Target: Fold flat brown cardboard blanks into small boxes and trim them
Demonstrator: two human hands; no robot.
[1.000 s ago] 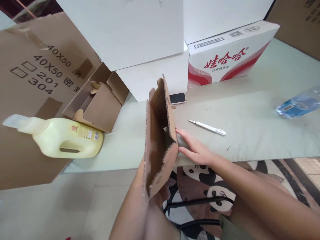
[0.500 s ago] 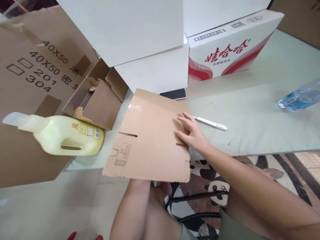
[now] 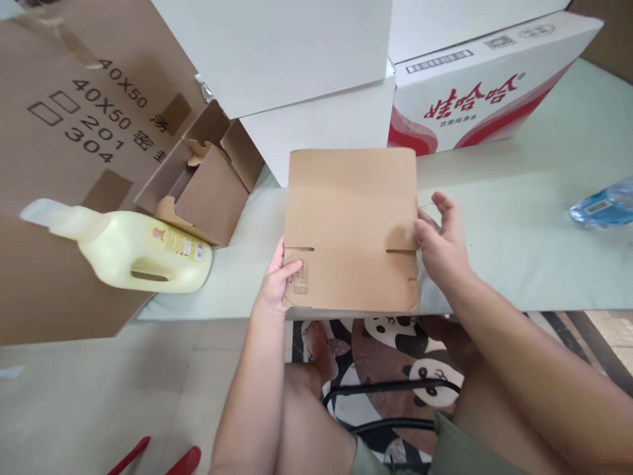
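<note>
A flattened brown cardboard box (image 3: 351, 204), with slots cut in both sides and small printing at its lower left, is held up in front of me over the table's near edge. My left hand (image 3: 277, 280) grips its lower left edge, thumb on the front face and the other fingers behind. At the right edge, my right hand (image 3: 442, 241) has its fingers apart and slightly bent, its thumb close to the cardboard; whether it touches is unclear. The phone and white knife seen earlier are hidden now.
On the left are a yellow detergent bottle (image 3: 143, 251), a small open carton (image 3: 208, 191) and a large printed carton (image 3: 64, 165). White boxes (image 3: 316, 125) and a red-and-white box (image 3: 475, 105) stand behind. A plastic water bottle (image 3: 603, 204) lies right on the pale green table (image 3: 519, 257).
The cardboard has turned upright and shifted right and up. My left hand has come from beneath it to its left edge. My right hand has moved off its face to the right side.
</note>
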